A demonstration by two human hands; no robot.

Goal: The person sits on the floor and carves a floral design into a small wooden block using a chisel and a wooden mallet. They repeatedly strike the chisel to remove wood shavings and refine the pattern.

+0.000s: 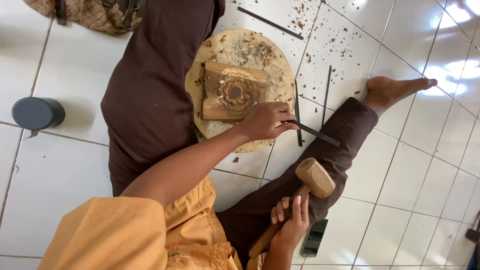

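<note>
A square wooden block (234, 91) carved with a round flower lies on a round wooden board (240, 42) between my legs. My left hand (265, 120) rests at the block's near right corner and grips a dark metal chisel (316, 134) whose shaft points out to the right over the board's edge. My right hand (290, 222) is low near my lap, closed around the handle of a wooden mallet (315, 177) with its head raised above my right thigh, apart from the chisel.
Three thin dark chisels lie on the white tiles: one at the top (270, 23), two right of the board (327, 92) (297, 112). Wood chips are scattered around. A black phone (314, 237) lies by my thigh, a dark cylinder (37, 112) at left, a checked bag (85, 12) top left.
</note>
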